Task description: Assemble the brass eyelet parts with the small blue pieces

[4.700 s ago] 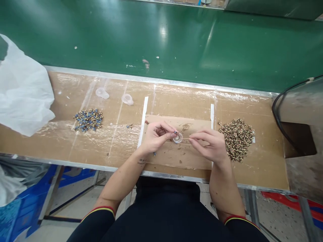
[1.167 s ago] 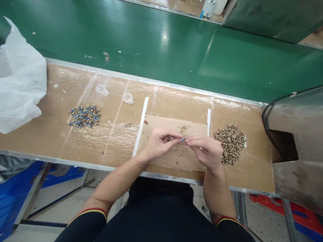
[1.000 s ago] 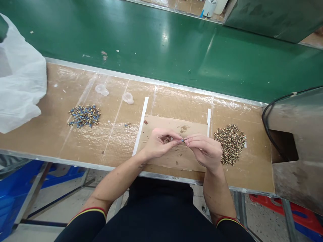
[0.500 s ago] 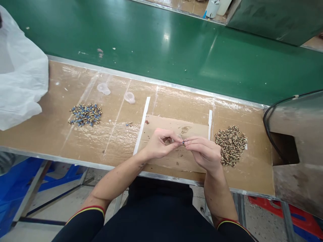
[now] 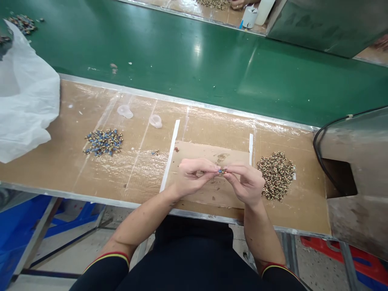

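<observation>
My left hand (image 5: 195, 174) and my right hand (image 5: 247, 182) meet over a taped cardboard sheet (image 5: 197, 151). Between their fingertips is a small blue and brass-coloured part (image 5: 221, 171), pinched from both sides; its exact shape is too small to tell. Right of my right hand lies a large pile of small brass-coloured parts (image 5: 277, 176). Farther left is a smaller pile of blue and brass-coloured parts (image 5: 104, 142). A few loose blue pieces (image 5: 155, 152) lie between that pile and the sheet.
Two clear plastic cups (image 5: 125, 111) (image 5: 155, 121) rest behind the loose pieces. White sheeting (image 5: 30, 93) covers the far left. Beyond the bench runs a green belt (image 5: 182, 60). A metal housing with a black cable (image 5: 318, 155) stands right. Another person's hand (image 5: 239, 4) shows at the top.
My right fingers have shifted around the small part, and more brass colour shows between the fingertips. The camera view has tilted slightly, bringing another person's hand into sight at the top.
</observation>
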`<control>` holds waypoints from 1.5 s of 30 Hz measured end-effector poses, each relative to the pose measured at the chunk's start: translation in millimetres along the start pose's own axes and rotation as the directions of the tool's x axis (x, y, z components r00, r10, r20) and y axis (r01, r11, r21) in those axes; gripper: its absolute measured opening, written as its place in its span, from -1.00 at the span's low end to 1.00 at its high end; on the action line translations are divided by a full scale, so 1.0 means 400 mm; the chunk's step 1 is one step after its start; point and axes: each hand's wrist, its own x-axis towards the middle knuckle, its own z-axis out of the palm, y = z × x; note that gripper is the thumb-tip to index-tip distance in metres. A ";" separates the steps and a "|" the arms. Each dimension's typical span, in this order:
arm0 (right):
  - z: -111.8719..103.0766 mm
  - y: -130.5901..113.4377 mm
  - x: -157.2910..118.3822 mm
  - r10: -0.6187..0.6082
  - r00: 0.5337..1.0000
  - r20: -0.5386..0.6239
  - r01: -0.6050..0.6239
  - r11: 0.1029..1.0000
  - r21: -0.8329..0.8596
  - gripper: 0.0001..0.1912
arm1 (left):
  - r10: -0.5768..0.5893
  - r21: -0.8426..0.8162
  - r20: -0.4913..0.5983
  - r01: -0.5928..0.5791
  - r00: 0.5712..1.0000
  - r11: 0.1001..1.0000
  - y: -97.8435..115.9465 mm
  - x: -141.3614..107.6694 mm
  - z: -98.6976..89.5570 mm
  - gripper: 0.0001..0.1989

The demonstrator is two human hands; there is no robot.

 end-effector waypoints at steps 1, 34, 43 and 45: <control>0.003 -0.003 0.002 0.003 1.000 -0.011 -0.003 1.000 -0.001 -0.69 | 0.011 0.018 -0.001 -0.011 1.000 1.000 0.002 0.001 0.001 -0.90; 0.019 0.026 -0.018 0.075 0.996 -0.050 -0.072 0.995 0.063 -0.64 | 0.037 0.467 -0.044 -0.012 0.998 0.884 0.018 -0.049 -0.114 -0.91; -0.016 0.009 -0.008 -0.005 0.996 -0.086 0.001 0.999 -0.054 -0.68 | -0.159 0.765 -0.557 0.578 0.815 0.285 0.058 -0.190 -0.462 -0.70; -0.023 0.015 -0.006 -0.009 0.995 -0.103 0.000 0.996 -0.084 -0.71 | -0.098 0.785 -0.567 0.573 0.818 0.237 0.058 -0.190 -0.480 -0.54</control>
